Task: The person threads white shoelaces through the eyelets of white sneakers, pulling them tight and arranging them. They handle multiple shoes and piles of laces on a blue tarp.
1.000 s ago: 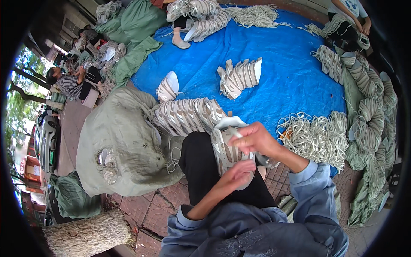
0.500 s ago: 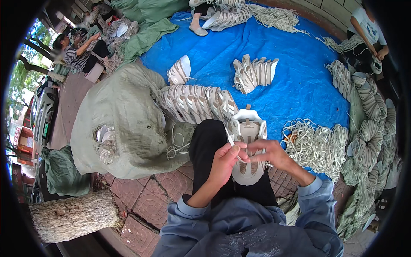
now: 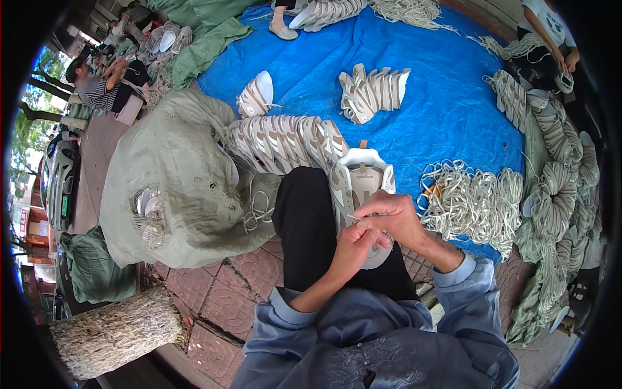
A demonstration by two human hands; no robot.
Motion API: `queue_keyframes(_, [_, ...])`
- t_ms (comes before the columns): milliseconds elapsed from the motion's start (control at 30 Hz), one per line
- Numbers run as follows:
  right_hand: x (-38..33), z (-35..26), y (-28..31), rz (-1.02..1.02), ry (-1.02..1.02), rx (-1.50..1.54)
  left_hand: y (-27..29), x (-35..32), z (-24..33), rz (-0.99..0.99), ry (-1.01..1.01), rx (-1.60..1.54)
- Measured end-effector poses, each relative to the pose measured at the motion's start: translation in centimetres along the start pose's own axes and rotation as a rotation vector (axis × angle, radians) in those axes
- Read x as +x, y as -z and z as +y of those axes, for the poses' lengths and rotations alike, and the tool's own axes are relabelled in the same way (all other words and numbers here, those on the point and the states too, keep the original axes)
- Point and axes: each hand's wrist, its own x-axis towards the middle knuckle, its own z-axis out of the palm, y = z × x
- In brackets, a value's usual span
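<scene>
A white and beige shoe upper [image 3: 365,183] rests on my black-trousered thighs, its open collar pointing away from me. Over its lower half my two hands meet. My left hand [image 3: 353,249] is closed, thumb and fingers pinched together on a thin white shoelace that is mostly hidden now. From the right, my right hand [image 3: 396,219] reaches across with bent fingers, its fingertips pressed against the left thumb at the lace. The hands cover the front part of the upper.
Beyond my knees, a row of nested shoe uppers [image 3: 282,144] lies by a blue tarp [image 3: 447,97], with another stack [image 3: 372,94] farther out. A heap of white laces [image 3: 473,207] sits at right. A large woven sack [image 3: 172,175] stands at left, near a tree trunk [image 3: 116,334]. Other people sit around.
My right hand has closed in on the left one, and the fingertips now meet. The white lace strand that showed beside my left hand is mostly covered. The whole view has shifted slightly.
</scene>
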Motion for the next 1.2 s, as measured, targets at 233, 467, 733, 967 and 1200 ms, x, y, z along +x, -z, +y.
queue_keyframes(233, [-1.2,0.1,2.6,0.198,-0.28,0.2,-0.7,-2.0,0.0,0.057,-0.425,0.921])
queue_keyframes(467, [-4.2,3.5,1.7,0.088,-0.308,-0.126,1.1,-4.2,-2.6,-0.16,-0.551,1.396])
queue_keyframes(733, [-4.1,4.9,0.9,-0.008,0.153,-0.825,1.6,-3.4,-2.8,-0.202,-0.578,1.41])
queue_keyframes(967, [-3.1,3.1,-0.1,-0.219,0.271,-1.176,1.7,-3.7,-3.7,-0.177,-0.585,1.383])
queue_keyframes(1200, [-0.8,3.4,0.3,-0.348,0.094,-0.989,1.8,-3.6,-3.7,-0.161,-0.588,1.337])
